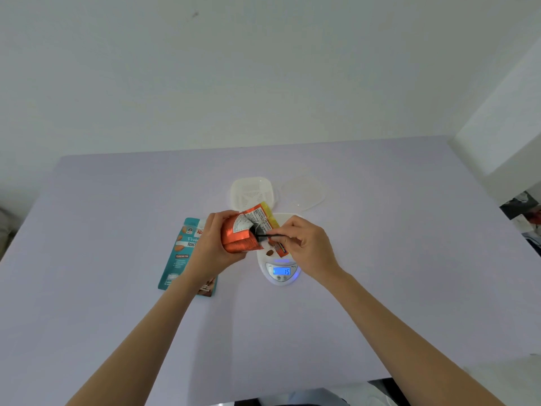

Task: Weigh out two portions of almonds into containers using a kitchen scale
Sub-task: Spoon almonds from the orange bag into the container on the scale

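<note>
My left hand [215, 244] grips an orange foil almond bag [240, 236], tilted with its open mouth over the white kitchen scale [280, 269]. My right hand [304, 244] pinches a thin black utensil [270, 235] whose tip reaches into the bag's mouth. A clear container on the scale is mostly hidden behind the bag and my right hand; a brown almond [269, 252] shows in it. The scale's blue display [281, 271] reads 15. Behind the scale stands a white square container [252, 194] with a ribbed bottom.
A teal almond bag [183, 253] lies flat left of the scale, partly under my left wrist. A clear lid [304, 191] lies at the back right of the white container. The lilac table [380, 273] meets a white wall behind.
</note>
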